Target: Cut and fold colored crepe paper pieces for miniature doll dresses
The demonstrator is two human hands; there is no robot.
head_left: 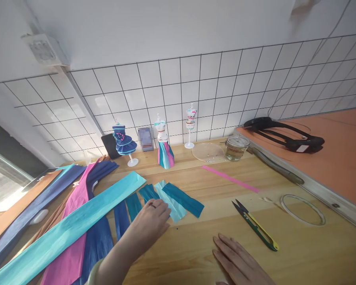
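My left hand is bent over the cut crepe paper pieces, fingers curled, fingertips partly hidden; I cannot make out what is in them. Around its fingers lie a dark teal piece, a light aqua piece and a teal piece overlapping the aqua one. Left of the wrist are another teal strip and a blue strip. Flat on the wooden table rests my right hand, fingers stretched out and holding nothing. Nearest to it are yellow-and-green thread snips, blades pointing away.
Long crepe paper sheets, aqua and pink among them, cover the left side. Three mini dress forms, one in a blue dress, stand before the tiled wall. A glass of liquid, a pink strip and a coiled cord lie rightward.
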